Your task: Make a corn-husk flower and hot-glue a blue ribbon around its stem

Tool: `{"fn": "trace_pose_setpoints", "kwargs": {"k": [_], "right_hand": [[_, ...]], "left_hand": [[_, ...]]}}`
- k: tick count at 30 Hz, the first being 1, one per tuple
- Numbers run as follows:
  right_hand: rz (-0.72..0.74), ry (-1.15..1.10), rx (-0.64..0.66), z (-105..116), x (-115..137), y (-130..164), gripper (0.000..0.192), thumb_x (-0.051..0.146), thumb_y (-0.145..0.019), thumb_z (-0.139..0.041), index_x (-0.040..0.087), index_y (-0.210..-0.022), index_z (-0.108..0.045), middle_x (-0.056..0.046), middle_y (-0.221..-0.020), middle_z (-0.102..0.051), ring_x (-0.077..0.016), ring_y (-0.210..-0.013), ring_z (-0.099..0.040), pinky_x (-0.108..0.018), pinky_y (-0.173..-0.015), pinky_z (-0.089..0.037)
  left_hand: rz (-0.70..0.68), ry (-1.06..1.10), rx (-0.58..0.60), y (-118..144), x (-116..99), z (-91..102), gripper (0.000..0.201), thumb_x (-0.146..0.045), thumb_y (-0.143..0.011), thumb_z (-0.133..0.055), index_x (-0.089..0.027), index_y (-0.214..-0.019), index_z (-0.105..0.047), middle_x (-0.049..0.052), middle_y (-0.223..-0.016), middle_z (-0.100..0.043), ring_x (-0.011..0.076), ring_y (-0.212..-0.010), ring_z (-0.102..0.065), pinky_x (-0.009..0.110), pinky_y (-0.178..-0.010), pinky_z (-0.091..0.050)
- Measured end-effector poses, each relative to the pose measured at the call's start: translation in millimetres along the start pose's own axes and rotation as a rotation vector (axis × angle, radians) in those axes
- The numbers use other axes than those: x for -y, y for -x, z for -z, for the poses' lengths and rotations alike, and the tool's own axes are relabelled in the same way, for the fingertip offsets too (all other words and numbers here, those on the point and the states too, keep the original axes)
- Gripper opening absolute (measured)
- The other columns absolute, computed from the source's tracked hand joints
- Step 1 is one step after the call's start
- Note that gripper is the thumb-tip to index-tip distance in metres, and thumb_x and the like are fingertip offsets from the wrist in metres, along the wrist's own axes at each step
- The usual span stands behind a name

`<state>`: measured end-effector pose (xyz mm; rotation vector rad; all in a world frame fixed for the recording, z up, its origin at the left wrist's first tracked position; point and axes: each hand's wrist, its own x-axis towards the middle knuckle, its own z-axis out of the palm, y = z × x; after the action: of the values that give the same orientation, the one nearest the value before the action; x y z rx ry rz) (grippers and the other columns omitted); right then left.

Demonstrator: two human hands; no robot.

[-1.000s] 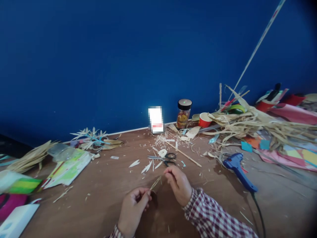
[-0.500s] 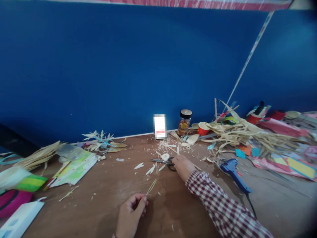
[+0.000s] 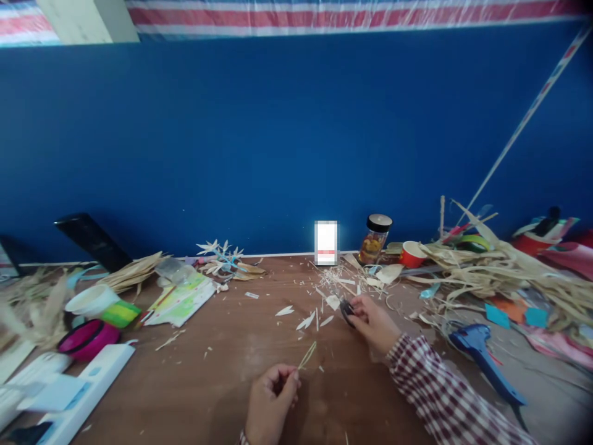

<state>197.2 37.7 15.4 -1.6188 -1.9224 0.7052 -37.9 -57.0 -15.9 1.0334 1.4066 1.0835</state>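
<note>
My left grip [image 3: 272, 403], low over the surface [image 3: 208, 395], pinches thin greenish strands [image 3: 307, 355] between thumb and forefinger; their long axis runs away from me, leaning right. Just beyond their tips lie pale leaf slivers [image 3: 306, 322]. Farther right and beyond, well apart from the strands, are the black-handled scissors [image 3: 346, 313], much nearer my right grip [image 3: 376, 327], which pinches them by the handles. Their blades are too blurred for me to tell where they point.
</note>
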Motion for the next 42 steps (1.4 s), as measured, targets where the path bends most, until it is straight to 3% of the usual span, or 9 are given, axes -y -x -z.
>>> {"fn": "trace_pose_setpoints", "kwargs": {"k": [5, 8, 11, 17, 22, 29, 42], "right_hand": [[-0.139, -0.666, 0.222, 4, 7, 11, 0.044, 0.033, -0.075, -0.051, 0.019, -0.113, -0.035, 0.002, -0.068, -0.054, -0.0069, -0.045, -0.044, -0.017, -0.04, -0.032], [-0.138, -0.796, 0.326, 2, 15, 26, 0.045, 0.033, -0.072, -0.056, 0.019, -0.112, -0.04, 0.001, -0.071, -0.053, -0.0055, -0.046, -0.039, -0.016, -0.039, -0.027], [-0.114, -0.726, 0.447, -9, 24, 48, 0.038, 0.027, -0.072, -0.056, 0.019, -0.108, -0.045, 0.001, -0.071, -0.053, -0.0073, -0.052, -0.042, -0.018, -0.045, -0.031], [-0.051, -0.39, 0.398, -34, 40, 79, 0.029, 0.024, -0.061, -0.066, 0.021, -0.088, -0.055, 0.007, -0.059, -0.047, -0.0077, -0.054, -0.041, -0.018, -0.048, -0.029], [-0.014, -0.2, 0.391, -41, 44, 81, 0.027, 0.034, -0.058, -0.069, 0.023, -0.08, -0.057, 0.008, -0.056, -0.048, -0.007, -0.05, -0.041, -0.018, -0.046, -0.025], [0.023, -0.121, 0.366, -44, 47, 79, 0.034, 0.039, -0.057, -0.069, 0.026, -0.086, -0.058, 0.008, -0.058, -0.053, -0.0079, -0.051, -0.044, -0.018, -0.045, -0.025], [0.036, -0.165, 0.378, -40, 48, 82, 0.029, 0.04, -0.059, -0.068, 0.022, -0.078, -0.057, 0.008, -0.056, -0.05, -0.0066, -0.049, -0.04, -0.017, -0.044, -0.025]], "left_hand": [[0.042, 0.084, -0.029, -3, 1, 2.0, 0.024, -0.037, -0.067, -0.06, -0.013, -0.068, -0.06, -0.001, -0.055, -0.058, 0.0079, -0.045, -0.047, 0.018, -0.044, -0.037], [0.089, 0.188, -0.092, -7, -1, 3.1, 0.024, -0.037, -0.067, -0.061, -0.013, -0.07, -0.059, 0.0, -0.057, -0.058, 0.0072, -0.047, -0.047, 0.018, -0.044, -0.037], [0.115, 0.245, -0.129, -12, -4, 3.3, 0.025, -0.036, -0.065, -0.063, -0.012, -0.071, -0.059, 0.0, -0.057, -0.058, 0.0066, -0.046, -0.046, 0.017, -0.043, -0.036], [0.112, 0.277, -0.204, -23, -12, 1.4, 0.028, -0.037, -0.062, -0.065, -0.012, -0.074, -0.06, 0.0, -0.059, -0.059, 0.0061, -0.046, -0.046, 0.017, -0.042, -0.036], [0.09, 0.261, -0.139, -22, -11, -2.0, 0.026, -0.036, -0.064, -0.064, -0.012, -0.074, -0.06, -0.001, -0.059, -0.059, 0.0062, -0.046, -0.047, 0.016, -0.042, -0.036], [0.103, 0.192, -0.028, -13, -7, -6.8, 0.023, -0.035, -0.064, -0.064, -0.013, -0.067, -0.058, -0.001, -0.055, -0.059, 0.0072, -0.046, -0.048, 0.017, -0.042, -0.037], [0.106, 0.129, -0.012, -10, -2, -8.6, 0.023, -0.035, -0.065, -0.062, -0.013, -0.072, -0.059, -0.002, -0.053, -0.056, 0.0063, -0.043, -0.045, 0.017, -0.041, -0.035]]}}
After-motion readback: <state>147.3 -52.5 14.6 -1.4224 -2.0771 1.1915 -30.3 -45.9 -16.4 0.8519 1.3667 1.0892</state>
